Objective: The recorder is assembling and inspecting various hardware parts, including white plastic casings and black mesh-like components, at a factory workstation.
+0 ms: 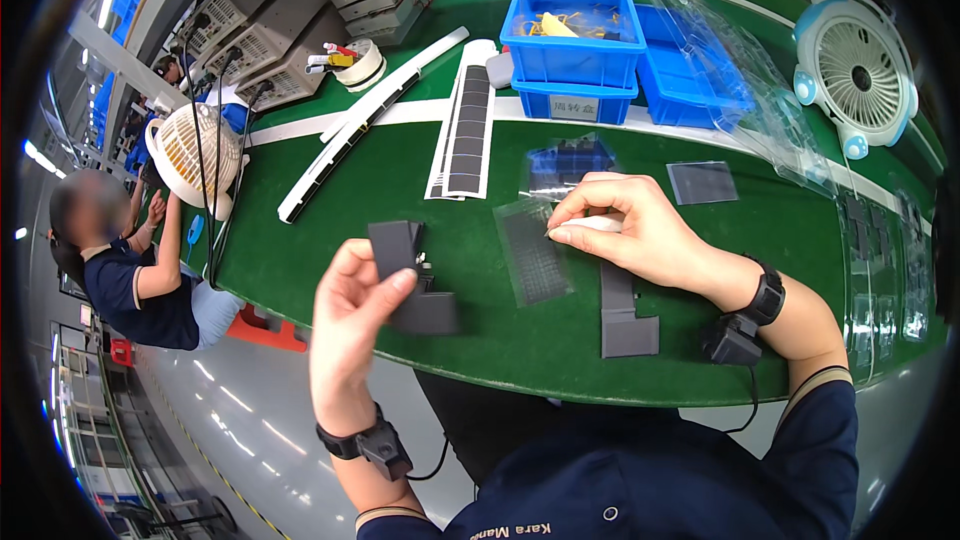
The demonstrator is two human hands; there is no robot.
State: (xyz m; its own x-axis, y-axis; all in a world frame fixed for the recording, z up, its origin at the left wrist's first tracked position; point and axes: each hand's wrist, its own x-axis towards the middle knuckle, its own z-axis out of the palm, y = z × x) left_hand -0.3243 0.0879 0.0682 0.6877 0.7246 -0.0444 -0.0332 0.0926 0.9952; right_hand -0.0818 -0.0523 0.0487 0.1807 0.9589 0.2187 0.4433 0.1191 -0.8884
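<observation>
My left hand (355, 305) pinches a dark grey stepped flat piece (425, 312) between thumb and fingers, above the front of the green table. A small shiny metallic bit shows at the piece's inner edge. My right hand (630, 225) is closed round a white pen-shaped tool (598, 224), its thin tip pointing left. That tip is over a translucent sheet (540, 260) with a fine grid of small marks. A second dark grey stepped piece (628, 325) lies on the table below my right hand. Beyond the hand is a bluish clear film pack (572, 162), partly covered.
Stacked blue bins (572, 50) stand at the back, beside clear plastic trays (740, 80). A fan (857, 65) is at far right. A strip sheet of dark labels (467, 130) and a long white strip (350, 140) lie left. Another person (140, 260) sits at left.
</observation>
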